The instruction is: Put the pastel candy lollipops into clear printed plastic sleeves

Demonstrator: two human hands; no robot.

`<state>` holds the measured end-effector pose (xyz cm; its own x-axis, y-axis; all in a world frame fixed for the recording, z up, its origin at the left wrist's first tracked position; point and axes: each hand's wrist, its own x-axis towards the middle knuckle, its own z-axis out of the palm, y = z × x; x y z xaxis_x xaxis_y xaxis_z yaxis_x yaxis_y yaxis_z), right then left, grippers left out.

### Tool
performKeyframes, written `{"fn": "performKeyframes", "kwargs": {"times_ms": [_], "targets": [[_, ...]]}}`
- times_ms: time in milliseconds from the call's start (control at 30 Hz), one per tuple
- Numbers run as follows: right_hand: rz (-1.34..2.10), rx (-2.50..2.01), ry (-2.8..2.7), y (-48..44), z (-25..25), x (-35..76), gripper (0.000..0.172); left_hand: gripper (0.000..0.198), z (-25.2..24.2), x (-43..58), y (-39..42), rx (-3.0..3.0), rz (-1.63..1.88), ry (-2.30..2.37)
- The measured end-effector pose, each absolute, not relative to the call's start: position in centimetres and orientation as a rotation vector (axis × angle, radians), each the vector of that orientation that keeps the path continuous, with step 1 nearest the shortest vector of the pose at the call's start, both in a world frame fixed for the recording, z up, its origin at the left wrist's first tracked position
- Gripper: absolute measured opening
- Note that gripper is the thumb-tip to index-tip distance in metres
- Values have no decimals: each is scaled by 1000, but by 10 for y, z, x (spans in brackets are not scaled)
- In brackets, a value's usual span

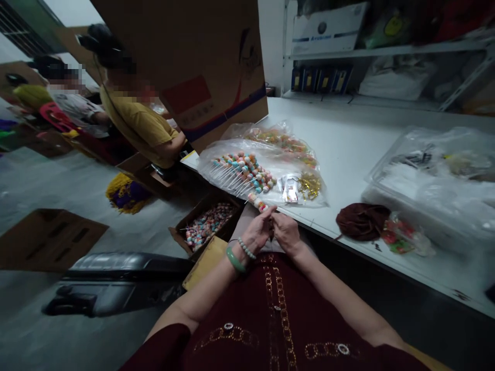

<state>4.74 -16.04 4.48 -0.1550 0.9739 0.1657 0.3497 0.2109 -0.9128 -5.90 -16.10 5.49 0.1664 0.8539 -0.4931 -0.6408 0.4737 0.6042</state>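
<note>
The person's left hand (260, 231) and right hand (286, 232) meet just in front of the table (332, 131) edge, above the lap. The left hand's fingers are curled in around a skewer of pastel balls (257, 201), which slants up and to the left out of the grip; a green bangle (235, 260) and a beaded bracelet (246, 248) circle that wrist. The right hand is partly closed, its fingertips touching or nearly touching the left's; whether it too grips the skewer cannot be told.

Just beyond the held skewer, a heap of similar skewers (247, 169) lies on clear plastic (211, 154) on the table, white sticks pointing toward the near left. Right of the heap are a small shiny packet (290, 189) and a cluster of gold ties (309, 185). Behind lies a bag of orange and green pieces (284, 140).

Below the table edge, to the left, an open carton (178, 239) holds many more coloured balls. Farther right on the table, a dark brown bundle (361, 220) lies near a clear tub (373, 178).
</note>
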Motion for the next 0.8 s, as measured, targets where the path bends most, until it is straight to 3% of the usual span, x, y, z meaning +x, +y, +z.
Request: {"fn": "performKeyframes", "kwargs": {"times_ms": [133,267,400,567,667,800], "targets": [[1472,-1126,-1401,-162,39,53,37,23,63,-78,-162,629,958,728],[1954,-923,-1067,-161,29,65,19,24,62,-95,-156,935,838,753],[1510,-1211,-1094,-149,26,65,22,34,43,-93,-149,912,925,997],[1556,-1277,-812,-125,22,46,23,38,26,-68,-146,792,648,1170],[1388,-1368,-773,-106,15,48,25,30,22,-63,-138,1073,886,1433],[1066,-1717,-1163,-74,12,81,35,30,15,-70,-120,1389,1074,1531]]}}
